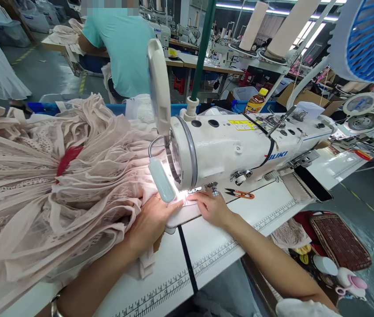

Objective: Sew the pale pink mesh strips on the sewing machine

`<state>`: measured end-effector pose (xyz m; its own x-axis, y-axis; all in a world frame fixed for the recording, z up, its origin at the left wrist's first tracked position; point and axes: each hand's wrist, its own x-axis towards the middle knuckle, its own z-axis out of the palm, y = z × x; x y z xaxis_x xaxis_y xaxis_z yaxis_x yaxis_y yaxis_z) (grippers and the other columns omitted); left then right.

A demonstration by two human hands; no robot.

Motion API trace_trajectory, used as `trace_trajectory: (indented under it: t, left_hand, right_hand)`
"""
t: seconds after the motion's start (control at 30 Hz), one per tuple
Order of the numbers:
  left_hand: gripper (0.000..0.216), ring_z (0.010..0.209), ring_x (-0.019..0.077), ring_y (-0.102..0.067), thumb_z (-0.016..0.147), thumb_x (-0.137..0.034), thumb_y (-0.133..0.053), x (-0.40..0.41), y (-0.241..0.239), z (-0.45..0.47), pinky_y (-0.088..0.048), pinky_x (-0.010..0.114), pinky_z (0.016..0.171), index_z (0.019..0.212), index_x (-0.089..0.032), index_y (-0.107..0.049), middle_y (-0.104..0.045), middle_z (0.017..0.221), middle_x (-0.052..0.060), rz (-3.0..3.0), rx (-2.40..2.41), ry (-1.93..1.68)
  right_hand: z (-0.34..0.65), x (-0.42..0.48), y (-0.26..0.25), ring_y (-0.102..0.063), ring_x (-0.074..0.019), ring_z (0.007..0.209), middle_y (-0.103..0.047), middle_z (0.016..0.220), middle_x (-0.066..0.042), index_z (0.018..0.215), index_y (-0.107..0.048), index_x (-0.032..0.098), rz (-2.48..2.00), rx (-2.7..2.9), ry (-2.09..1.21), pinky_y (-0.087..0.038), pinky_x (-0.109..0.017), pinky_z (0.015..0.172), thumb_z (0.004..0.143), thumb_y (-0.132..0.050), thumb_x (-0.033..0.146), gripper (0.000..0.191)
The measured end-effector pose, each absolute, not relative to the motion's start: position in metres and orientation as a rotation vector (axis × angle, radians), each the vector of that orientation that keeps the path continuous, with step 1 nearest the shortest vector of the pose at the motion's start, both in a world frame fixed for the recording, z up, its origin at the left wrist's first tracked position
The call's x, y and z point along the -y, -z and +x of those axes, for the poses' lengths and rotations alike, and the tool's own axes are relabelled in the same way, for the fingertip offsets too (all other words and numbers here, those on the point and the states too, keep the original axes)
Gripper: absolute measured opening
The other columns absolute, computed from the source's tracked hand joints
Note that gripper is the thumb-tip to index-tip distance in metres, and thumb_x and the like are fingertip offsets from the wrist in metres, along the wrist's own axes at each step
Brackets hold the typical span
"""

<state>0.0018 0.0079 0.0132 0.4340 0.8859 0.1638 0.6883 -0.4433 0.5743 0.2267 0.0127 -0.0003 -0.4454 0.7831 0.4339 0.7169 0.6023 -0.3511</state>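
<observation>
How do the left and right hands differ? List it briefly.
Place: the left hand lies against the bunched pale fabric; the right hand is on the side nearer the orange-handled snips.
Wrist: the left one wears a shiny band; the right one is bare.
Shared: both hands' fingertips point toward the brightly lit spot beneath the sewing machine head.

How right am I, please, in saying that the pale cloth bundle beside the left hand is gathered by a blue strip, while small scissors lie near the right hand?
The strip is red, not blue, as the head view shows; the cloth bundle is beside the left hand, and small scissors lie near the right hand.
</observation>
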Motion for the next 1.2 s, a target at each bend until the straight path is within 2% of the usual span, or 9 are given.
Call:
trace_trajectory:
  t: [0.1,0.27,0.57,0.7,0.77,0.87,1.07,1.2]
  left_hand:
    - [0.033,0.082,0.0173,-0.063,0.098,-0.013,-0.035,-0.007,-0.006,-0.003,-0.048,0.029,0.069,0.108,-0.023,-0.065,-0.070,0.099,0.003,2.602,-1.104,-0.638]
    - [0.027,0.075,0.0187,-0.062,0.095,-0.004,-0.040,-0.003,-0.002,0.000,-0.045,0.030,0.060,0.096,-0.013,-0.065,-0.068,0.083,0.005,3.013,-1.077,-0.750]
    - [0.026,0.073,0.0183,-0.061,0.093,0.001,-0.041,0.001,-0.009,0.005,-0.046,0.029,0.061,0.097,-0.011,-0.064,-0.065,0.078,0.005,3.098,-1.054,-0.766]
    - [0.024,0.071,0.0183,-0.059,0.093,-0.001,-0.042,0.001,-0.007,0.005,-0.045,0.030,0.060,0.095,-0.012,-0.063,-0.064,0.080,0.005,3.044,-1.042,-0.766]
    - [0.021,0.073,0.0192,-0.058,0.094,-0.004,-0.044,0.001,-0.006,0.003,-0.046,0.031,0.063,0.098,-0.014,-0.063,-0.066,0.084,0.005,2.985,-1.077,-0.793]
    - [0.020,0.088,0.0243,-0.061,0.094,-0.009,-0.045,0.001,-0.004,0.000,-0.050,0.037,0.076,0.106,-0.014,-0.060,-0.067,0.097,0.010,2.930,-1.150,-0.817]
    - [0.033,0.113,0.0280,-0.058,0.090,-0.002,-0.038,0.001,-0.002,-0.004,-0.048,0.042,0.094,0.113,-0.016,-0.058,-0.064,0.121,0.014,2.893,-1.147,-0.599]
    - [0.041,0.119,0.0281,-0.056,0.088,0.002,-0.035,0.000,-0.002,-0.003,-0.047,0.045,0.099,0.120,-0.015,-0.054,-0.062,0.127,0.015,2.885,-1.169,-0.548]
  right_hand:
    - [0.226,-0.013,-0.001,-0.068,-0.0141,0.090,-0.076,0.098,0.000,0.101,-0.069,0.024,-1.106,2.267,-0.204,-0.052,-0.025,0.079,0.088,-0.042,0.005,0.036]
    - [0.227,-0.014,0.000,-0.069,-0.0126,0.090,-0.076,0.097,0.001,0.097,-0.068,0.024,-1.064,2.267,-0.203,-0.051,-0.023,0.077,0.087,-0.042,0.005,0.034]
    - [0.227,-0.014,-0.001,-0.067,-0.0125,0.089,-0.074,0.096,0.000,0.096,-0.068,0.024,-1.004,2.278,-0.251,-0.050,-0.024,0.076,0.086,-0.041,0.004,0.035]
    - [0.228,-0.013,-0.007,-0.065,-0.0127,0.083,-0.072,0.094,0.001,0.096,-0.071,0.025,-0.938,2.364,-0.234,-0.048,-0.025,0.069,0.084,-0.045,0.005,0.034]
    - [0.228,-0.012,-0.010,-0.063,-0.0129,0.084,-0.071,0.095,0.001,0.096,-0.071,0.025,-0.938,2.417,-0.208,-0.046,-0.025,0.066,0.085,-0.047,0.005,0.033]
    - [0.230,-0.012,-0.009,-0.062,-0.0133,0.090,-0.070,0.094,0.000,0.093,-0.072,0.025,-0.923,2.485,-0.208,-0.047,-0.024,0.071,0.090,-0.048,0.008,0.029]
    - [0.232,-0.011,-0.002,-0.062,-0.0145,0.102,-0.069,0.114,-0.002,0.100,-0.073,0.026,-0.942,2.514,-0.132,-0.049,-0.026,0.079,0.091,-0.049,0.005,0.033]
    - [0.231,-0.011,-0.002,-0.063,-0.0150,0.105,-0.072,0.111,-0.002,0.105,-0.073,0.026,-0.972,2.512,-0.119,-0.050,-0.026,0.077,0.092,-0.049,0.006,0.034]
